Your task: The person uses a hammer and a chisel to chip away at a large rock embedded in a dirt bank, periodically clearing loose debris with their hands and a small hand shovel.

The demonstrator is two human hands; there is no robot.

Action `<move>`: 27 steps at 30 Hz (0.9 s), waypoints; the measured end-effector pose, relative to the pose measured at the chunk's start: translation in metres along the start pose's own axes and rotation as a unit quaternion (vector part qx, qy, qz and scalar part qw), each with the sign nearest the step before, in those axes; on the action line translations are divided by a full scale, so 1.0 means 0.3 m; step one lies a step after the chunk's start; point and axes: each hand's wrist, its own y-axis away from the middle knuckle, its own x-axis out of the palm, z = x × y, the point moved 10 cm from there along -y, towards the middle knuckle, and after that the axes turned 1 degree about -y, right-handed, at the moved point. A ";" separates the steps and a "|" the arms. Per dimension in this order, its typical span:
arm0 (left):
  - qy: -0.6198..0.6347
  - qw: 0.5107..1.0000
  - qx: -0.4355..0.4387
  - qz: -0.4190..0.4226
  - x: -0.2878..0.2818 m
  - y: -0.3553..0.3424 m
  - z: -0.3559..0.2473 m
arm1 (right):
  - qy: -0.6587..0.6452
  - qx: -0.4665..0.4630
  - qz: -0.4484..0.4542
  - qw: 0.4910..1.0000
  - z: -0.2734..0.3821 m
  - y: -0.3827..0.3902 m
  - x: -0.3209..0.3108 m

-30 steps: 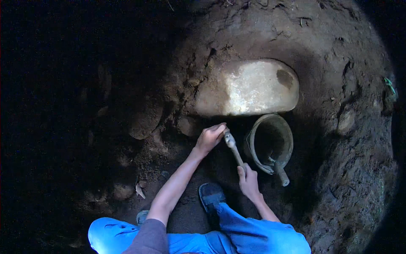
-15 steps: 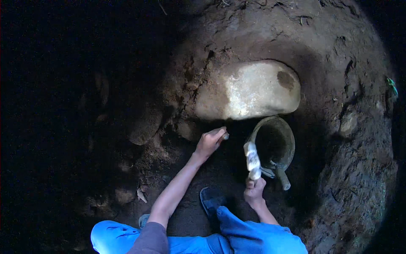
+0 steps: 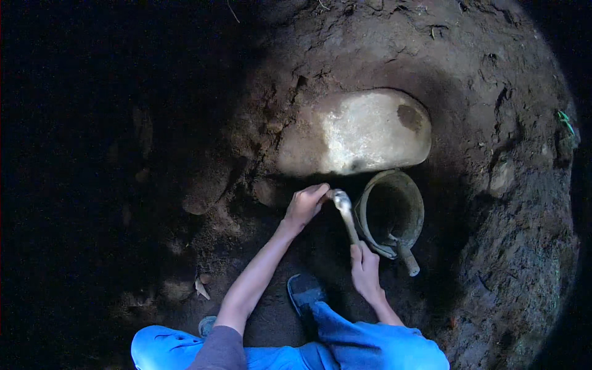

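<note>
My left hand (image 3: 304, 208) is closed round a short chisel-like rod (image 3: 329, 194), just below the near edge of a large smooth pale stone (image 3: 376, 132). Most of the rod is hidden by my fingers. In my right hand (image 3: 367, 271) is a hammer (image 3: 350, 223), gripped by its light handle. Its shiny head lies against or right beside the rod's butt end; the exact contact cannot be made out. Just right of the hammer stands a dirty bucket (image 3: 420, 213), close to the stone, with a round wooden-looking handle (image 3: 407, 259) sticking out over its near rim.
Rough dark earth (image 3: 468, 80) rises around the stone and along the right. Rocks and crumbled soil (image 3: 206, 191) lie to the left, fading into darkness. My shoe (image 3: 305, 291) is on the ground between my arms. A green scrap (image 3: 566, 122) shows at far right.
The hammer has swung up and left from beside the bucket to the rod's end. My left hand keeps its hold in nearly the same place. The view has shifted slightly.
</note>
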 end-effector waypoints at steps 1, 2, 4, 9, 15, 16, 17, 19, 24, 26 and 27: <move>0.001 1.000 -0.002 0.000 0.003 -0.006 -0.002 | -0.034 -0.040 -0.023 0.998 0.011 0.014 -0.021; 0.013 1.000 -0.010 0.011 0.014 -0.019 0.005 | -0.063 -0.078 -0.029 0.995 0.045 0.030 -0.051; 0.038 0.999 -0.009 0.025 0.048 -0.039 -0.006 | -0.044 -0.201 -0.132 0.970 0.039 0.040 -0.079; -0.040 0.999 0.024 0.000 -0.004 -0.037 -0.019 | 0.009 0.017 -0.001 1.000 -0.059 -0.060 0.001; -0.077 0.996 0.044 -0.024 0.046 -0.073 -0.019 | -0.024 -0.089 -0.078 0.993 -0.032 -0.016 -0.038; -0.100 0.993 0.059 -0.023 0.053 -0.064 -0.019 | 0.005 -0.077 -0.047 0.996 -0.060 -0.065 -0.010; -0.108 0.992 0.056 -0.022 0.041 -0.048 -0.004 | 0.007 -0.006 -0.037 0.999 -0.062 -0.086 -0.014; -0.121 0.991 0.047 -0.019 0.042 -0.038 0.010 | -0.069 -0.011 -0.065 0.995 -0.030 -0.030 -0.050; -0.100 0.993 0.053 -0.030 0.091 -0.066 0.002 | -0.123 -0.050 -0.101 0.986 -0.197 0.008 -0.023; -0.122 0.991 0.047 -0.019 0.057 -0.036 0.020 | 0.001 -0.015 -0.028 0.999 -0.088 -0.079 0.022; -0.123 0.991 0.046 -0.017 0.053 -0.032 0.013 | -0.016 -0.011 -0.051 0.999 -0.073 -0.052 0.004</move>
